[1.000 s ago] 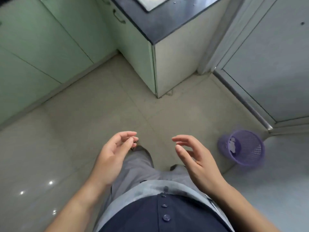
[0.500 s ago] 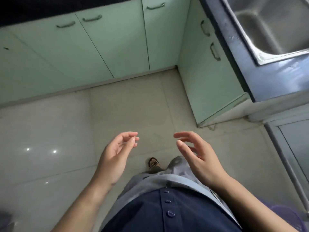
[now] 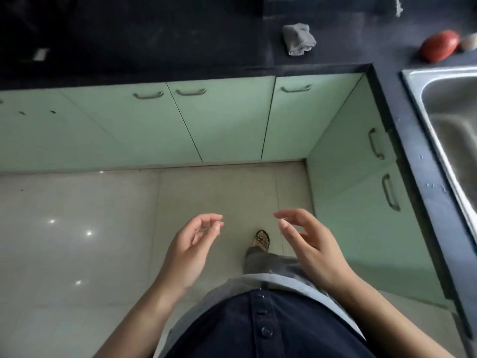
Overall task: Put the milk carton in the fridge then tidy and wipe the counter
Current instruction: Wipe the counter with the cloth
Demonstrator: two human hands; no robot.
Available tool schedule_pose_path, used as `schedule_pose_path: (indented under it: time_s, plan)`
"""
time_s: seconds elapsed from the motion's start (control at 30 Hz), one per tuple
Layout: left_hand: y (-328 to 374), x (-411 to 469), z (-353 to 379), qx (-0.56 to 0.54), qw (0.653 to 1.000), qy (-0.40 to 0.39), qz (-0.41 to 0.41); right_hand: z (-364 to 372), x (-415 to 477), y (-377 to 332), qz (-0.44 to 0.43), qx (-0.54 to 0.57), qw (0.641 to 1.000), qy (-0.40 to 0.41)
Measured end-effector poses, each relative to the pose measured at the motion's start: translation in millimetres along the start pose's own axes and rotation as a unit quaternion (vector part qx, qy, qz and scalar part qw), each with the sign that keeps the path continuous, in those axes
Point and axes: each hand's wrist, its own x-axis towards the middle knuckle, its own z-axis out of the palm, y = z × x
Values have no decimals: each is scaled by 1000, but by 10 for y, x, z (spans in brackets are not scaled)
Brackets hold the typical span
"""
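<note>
left hand and right hand are held out left of the sink, each grip slack and empty; grey cloth is seen on the surface

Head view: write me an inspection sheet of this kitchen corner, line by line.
Surface: dark counter, L-shaped, with pale smears and a few drops near the sink.
Job's things: crumpled grey cloth lies on the counter; milk carton and fridge not in view.
Clutter: red oval thing with a pale thing beside it, on the counter behind the sink; small white thing at far left.
Hands: left hand and right hand both relaxed, holding nothing, over the floor.
Cables: nothing seen.
Surroundings: steel sink at right; green cabinets under the counter; tiled floor.
</note>
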Motion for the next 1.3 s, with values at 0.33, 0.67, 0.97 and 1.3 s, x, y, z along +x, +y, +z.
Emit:
schedule_pose_path:
  time_s: [0.33, 0.67, 0.97, 1.3]
  plan:
    - [914, 1665, 2, 32, 998, -15, 43, -438, 1664, -492, -14, 6, 1000, 6]
    - [1582, 3728, -129, 163, 979, -104, 58, -686, 3521, -914, -8, -4, 994, 113]
    - [2146, 5271, 302, 261, 943, -188, 81, -1207, 4900, -956, 31, -99, 972, 209]
    - [2006, 5853, 1042, 526, 806, -181, 200, -1596, 5897, -727, 53, -278, 954, 99]
